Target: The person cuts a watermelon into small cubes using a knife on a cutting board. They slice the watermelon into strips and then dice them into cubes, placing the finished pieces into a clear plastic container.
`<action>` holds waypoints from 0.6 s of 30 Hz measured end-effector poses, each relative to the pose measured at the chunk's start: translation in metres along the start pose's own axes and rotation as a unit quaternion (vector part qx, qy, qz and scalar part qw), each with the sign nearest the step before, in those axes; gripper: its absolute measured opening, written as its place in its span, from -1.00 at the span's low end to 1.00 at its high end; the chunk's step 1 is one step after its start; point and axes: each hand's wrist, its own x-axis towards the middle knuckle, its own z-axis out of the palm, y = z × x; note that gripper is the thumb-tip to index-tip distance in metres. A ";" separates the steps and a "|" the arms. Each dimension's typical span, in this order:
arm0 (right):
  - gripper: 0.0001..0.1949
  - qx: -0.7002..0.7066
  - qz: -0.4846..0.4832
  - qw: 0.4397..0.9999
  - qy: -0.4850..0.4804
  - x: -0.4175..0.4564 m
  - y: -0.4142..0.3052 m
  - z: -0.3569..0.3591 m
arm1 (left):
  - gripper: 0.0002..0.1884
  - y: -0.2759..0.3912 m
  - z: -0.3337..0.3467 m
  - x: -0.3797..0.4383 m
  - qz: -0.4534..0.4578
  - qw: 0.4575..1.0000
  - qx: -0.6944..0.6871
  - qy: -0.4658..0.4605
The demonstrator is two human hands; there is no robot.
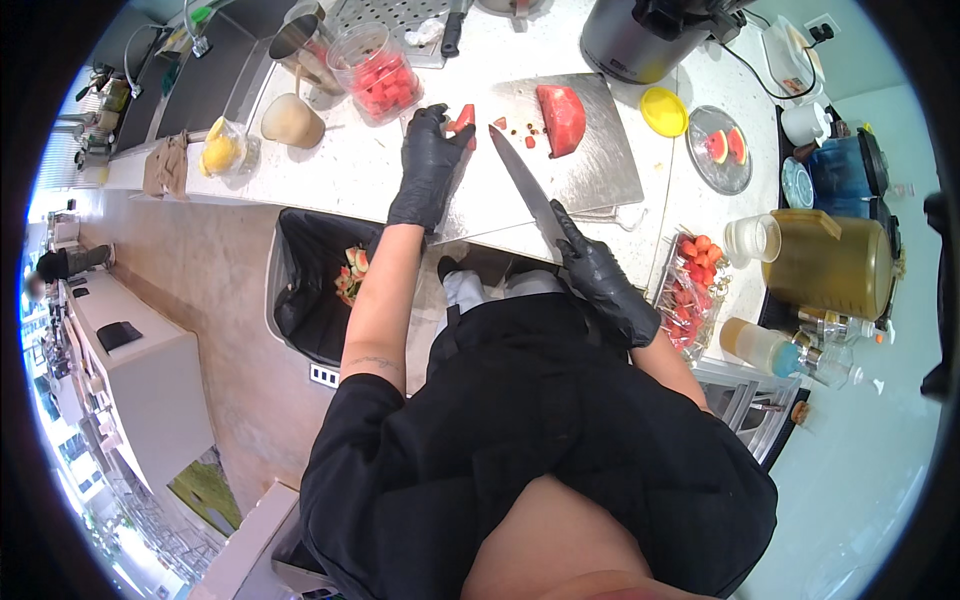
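Note:
My left hand [433,165], in a black glove, has its fingers on watermelon pieces [466,124] at the left of the metal cutting board [600,169]. Black-gloved too, my right hand [600,277] grips the handle of a long kitchen knife [521,176], its blade pointing up and left over the board. A large peeled watermelon chunk [561,120] lies on the board, with small bits and dark seeds to its left. Beyond my left hand stands a clear plastic tub [375,79] of watermelon cubes.
A yellow lid [664,112] and a round plate [719,150] with two watermelon slices lie right of the board. Nearer me is a tray of fruit skewers [686,292]. A metal appliance [637,45] stands behind. Below the counter's left side is a lined bin [322,285].

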 end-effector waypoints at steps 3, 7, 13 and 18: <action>-0.46 0.017 0.044 0.999 -0.002 0.011 -0.005 0.003 | -0.45 0.003 0.018 -0.004 0.043 0.999 0.016 0.016; -0.47 0.033 0.050 0.995 0.076 0.016 -0.006 0.000 | -0.58 -0.013 0.033 -0.005 0.132 0.991 -0.020 -0.004; -0.45 0.035 0.117 0.992 0.040 0.005 -0.009 -0.017 | -0.46 -0.016 0.010 -0.015 0.181 0.961 -0.107 -0.180; -0.42 0.061 0.073 0.993 0.070 -0.003 0.006 -0.010 | -0.51 -0.009 -0.002 -0.023 0.201 0.975 0.032 -0.092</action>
